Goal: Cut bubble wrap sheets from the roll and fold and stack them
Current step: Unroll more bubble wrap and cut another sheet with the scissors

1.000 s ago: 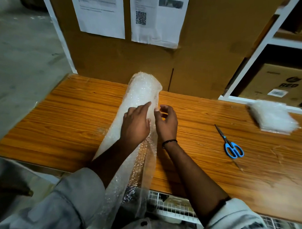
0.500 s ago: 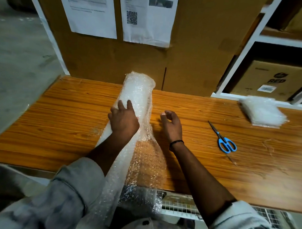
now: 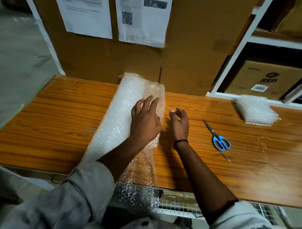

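Note:
A long roll of bubble wrap [image 3: 119, 113] lies across the wooden table [image 3: 52, 121], running from the back wall toward me. A loose flap of wrap [image 3: 141, 167] spreads from its right side and hangs over the front edge. My left hand [image 3: 145, 121] rests flat on the roll's right side with fingers spread. Just right of the flap hovers my right hand [image 3: 179, 123], its fingers loosely curled and holding nothing. Blue-handled scissors [image 3: 218, 139] lie on the table to the right. A stack of folded bubble wrap sheets [image 3: 256, 110] sits at the back right.
A big cardboard panel [image 3: 191, 55] with taped papers stands right behind the table. White shelving [image 3: 234, 54] with a cardboard box [image 3: 266, 80] is at the back right. A wire basket [image 3: 179, 204] sits below the table's front edge.
My left hand has slid right across the roll, and the loose flap now lies unrolled further to the right. My right hand has let go of the wrap and drawn slightly right.

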